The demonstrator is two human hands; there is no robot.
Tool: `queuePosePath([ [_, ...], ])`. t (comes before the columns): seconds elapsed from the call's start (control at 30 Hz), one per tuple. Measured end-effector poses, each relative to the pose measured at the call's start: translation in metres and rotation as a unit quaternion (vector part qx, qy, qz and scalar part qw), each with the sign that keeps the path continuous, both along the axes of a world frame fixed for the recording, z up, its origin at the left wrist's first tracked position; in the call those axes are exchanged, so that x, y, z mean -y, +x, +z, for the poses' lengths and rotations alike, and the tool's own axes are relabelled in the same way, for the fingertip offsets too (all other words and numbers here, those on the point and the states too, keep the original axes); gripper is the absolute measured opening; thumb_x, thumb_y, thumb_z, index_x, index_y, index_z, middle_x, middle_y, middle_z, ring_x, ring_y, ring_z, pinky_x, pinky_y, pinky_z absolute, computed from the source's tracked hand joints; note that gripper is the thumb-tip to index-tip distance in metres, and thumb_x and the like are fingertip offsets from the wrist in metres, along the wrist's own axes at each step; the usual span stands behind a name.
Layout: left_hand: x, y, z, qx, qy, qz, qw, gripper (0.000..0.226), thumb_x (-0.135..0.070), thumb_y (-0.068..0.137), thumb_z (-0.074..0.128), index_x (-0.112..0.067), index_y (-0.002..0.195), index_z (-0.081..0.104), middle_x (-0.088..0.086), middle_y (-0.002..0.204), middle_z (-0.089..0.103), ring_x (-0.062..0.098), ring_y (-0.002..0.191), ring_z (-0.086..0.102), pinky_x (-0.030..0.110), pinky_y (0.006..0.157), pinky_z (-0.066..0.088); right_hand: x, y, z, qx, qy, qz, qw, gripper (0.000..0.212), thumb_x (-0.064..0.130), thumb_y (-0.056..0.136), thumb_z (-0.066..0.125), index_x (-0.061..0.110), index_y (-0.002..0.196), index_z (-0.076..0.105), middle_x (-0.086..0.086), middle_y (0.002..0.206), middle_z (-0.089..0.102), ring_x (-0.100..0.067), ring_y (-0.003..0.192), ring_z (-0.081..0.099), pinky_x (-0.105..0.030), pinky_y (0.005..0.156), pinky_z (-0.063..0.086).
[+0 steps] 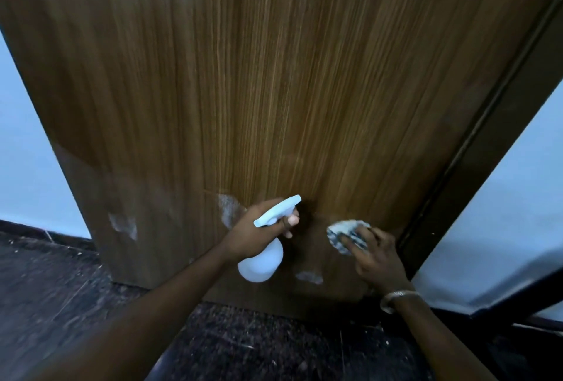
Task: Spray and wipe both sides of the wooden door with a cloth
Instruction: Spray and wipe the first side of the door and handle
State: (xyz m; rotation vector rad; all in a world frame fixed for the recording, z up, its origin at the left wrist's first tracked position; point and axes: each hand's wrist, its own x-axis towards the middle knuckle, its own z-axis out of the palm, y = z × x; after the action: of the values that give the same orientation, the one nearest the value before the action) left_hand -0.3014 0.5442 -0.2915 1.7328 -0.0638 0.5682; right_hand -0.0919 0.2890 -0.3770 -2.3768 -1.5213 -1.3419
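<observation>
The wooden door [274,82] fills most of the head view, brown with vertical grain. White smears mark its lower part, one at the left, one in the middle and one near the bottom. My left hand [253,233] grips a white spray bottle [262,261] by the neck, a finger on the trigger and the nozzle pointing right towards the door. My right hand [376,255] presses a crumpled patterned cloth [347,233] flat against the door's lower right area. A metal bangle sits on my right wrist.
The dark door frame [475,149] runs along the door's right edge. Pale walls [502,197] stand on both sides. The floor [61,295] is dark speckled stone with bits of debris. A dark skirting line runs at the left wall's base.
</observation>
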Motion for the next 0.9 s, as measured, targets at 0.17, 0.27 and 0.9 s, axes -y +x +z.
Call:
queuePosePath([
  [0.17,-0.013,-0.009,-0.012,-0.012,0.015,0.007,1.000,0.012,-0.005,0.100,0.066,-0.002,0.110,0.071,0.025,0.105,0.071,0.013,0.079,0.074,0.023,0.072,0.057,0.047,0.015,0.037,-0.091,0.104,-0.090,0.986,0.074,0.020,0.083,0.050,0.038,0.153,0.035,-0.027,0.132,0.049,-0.052,0.110,0.054,-0.057,0.095,0.044],
  [0.27,-0.004,-0.008,-0.020,-0.022,0.015,0.010,1.000,0.015,-0.009,0.100,0.067,-0.001,0.112,0.071,0.023,0.105,0.072,0.013,0.080,0.074,0.023,0.073,0.058,0.001,-0.002,0.085,-0.121,0.265,-0.109,0.950,0.056,0.010,0.095,0.043,0.024,0.149,0.049,-0.028,0.132,0.045,-0.048,0.118,0.046,-0.051,0.102,0.037],
  [0.9,-0.009,-0.012,-0.108,-0.099,0.159,0.043,0.981,0.030,-0.043,0.097,0.073,-0.015,0.091,0.066,-0.007,0.072,0.067,0.004,0.068,0.064,0.032,0.066,0.052,0.026,-0.009,-0.056,-0.196,-0.047,-0.096,0.975,0.068,0.012,0.074,0.047,0.032,0.137,0.061,-0.017,0.132,0.048,-0.047,0.102,0.053,-0.054,0.088,0.050],
])
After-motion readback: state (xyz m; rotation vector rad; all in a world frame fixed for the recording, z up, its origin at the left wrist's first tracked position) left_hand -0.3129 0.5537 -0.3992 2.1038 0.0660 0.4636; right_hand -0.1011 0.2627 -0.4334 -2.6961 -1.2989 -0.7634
